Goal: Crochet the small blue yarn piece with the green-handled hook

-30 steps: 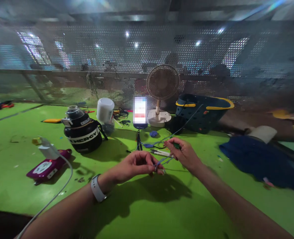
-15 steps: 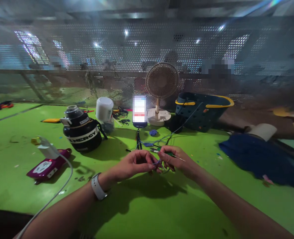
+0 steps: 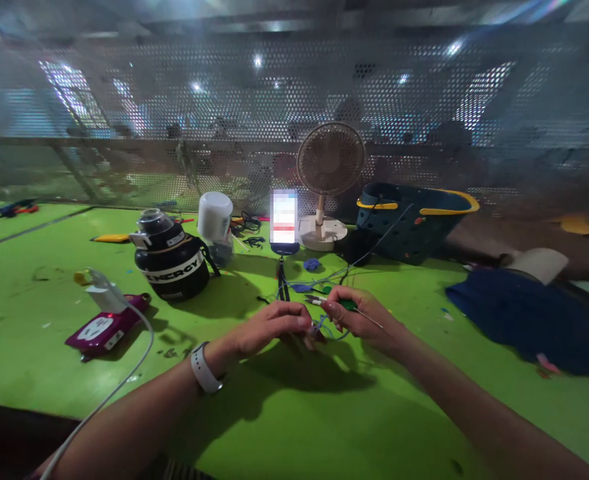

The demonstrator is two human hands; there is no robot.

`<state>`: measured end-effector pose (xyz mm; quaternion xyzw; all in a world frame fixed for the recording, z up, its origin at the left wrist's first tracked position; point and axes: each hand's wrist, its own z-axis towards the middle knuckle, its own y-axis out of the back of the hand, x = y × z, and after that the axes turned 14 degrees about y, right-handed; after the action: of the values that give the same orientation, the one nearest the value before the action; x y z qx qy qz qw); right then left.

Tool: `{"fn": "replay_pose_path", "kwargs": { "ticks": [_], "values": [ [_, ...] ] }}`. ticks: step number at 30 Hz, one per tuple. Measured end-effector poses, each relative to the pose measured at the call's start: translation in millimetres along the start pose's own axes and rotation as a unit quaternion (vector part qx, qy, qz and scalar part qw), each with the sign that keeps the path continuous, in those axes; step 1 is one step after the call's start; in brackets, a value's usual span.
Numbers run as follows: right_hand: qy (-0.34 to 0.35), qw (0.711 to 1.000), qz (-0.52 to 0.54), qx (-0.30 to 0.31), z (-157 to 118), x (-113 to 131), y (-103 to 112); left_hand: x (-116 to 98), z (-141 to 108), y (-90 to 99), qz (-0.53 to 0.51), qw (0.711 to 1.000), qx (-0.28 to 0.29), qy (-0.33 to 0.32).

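Observation:
My left hand (image 3: 274, 327) is closed, thumb against fingers, pinching a small piece of blue yarn (image 3: 324, 327) just above the table. Most of that piece is hidden behind the fingertips. Loose loops of the strand run across to my right hand (image 3: 357, 319), which is closed around a green-handled crochet hook (image 3: 347, 304). The hook's thin metal shaft points back toward my right wrist, and its grey-white end sticks out to the left. Beyond the hands, a small blue crocheted piece (image 3: 312, 265) lies on the green table (image 3: 284, 427).
A lit phone (image 3: 284, 217) on a stand, a fan (image 3: 330, 160) and a dark basket (image 3: 404, 230) stand behind. Left are a black jug (image 3: 172, 267), a white-capped jar (image 3: 215, 217) and a purple power strip (image 3: 107, 330) with a white cable. Dark blue cloth (image 3: 529, 320) lies right.
My hands have moved slightly apart, and the yarn loops between them show more openly. My left fingers have turned downward. The whole view has shifted a little.

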<state>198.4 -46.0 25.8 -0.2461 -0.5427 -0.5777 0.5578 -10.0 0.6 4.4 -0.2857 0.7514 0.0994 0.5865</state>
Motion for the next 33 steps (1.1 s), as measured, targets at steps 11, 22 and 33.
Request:
{"fn": "replay_pose_path", "kwargs": {
  "ticks": [11, 22, 33],
  "values": [
    [0.017, 0.999, -0.036, -0.009, 0, -5, -3, 5, 8, -9.1, 0.001, 0.997, -0.071, 0.016],
    [-0.011, 0.985, 0.017, -0.17, 4, -26, 9, 5, 8, -8.1, -0.014, 0.999, -0.042, -0.007],
    [0.022, 0.984, -0.065, -0.163, 4, -28, 11, 6, 6, -8.8, -0.024, 0.999, -0.026, 0.003]
  ]
}}
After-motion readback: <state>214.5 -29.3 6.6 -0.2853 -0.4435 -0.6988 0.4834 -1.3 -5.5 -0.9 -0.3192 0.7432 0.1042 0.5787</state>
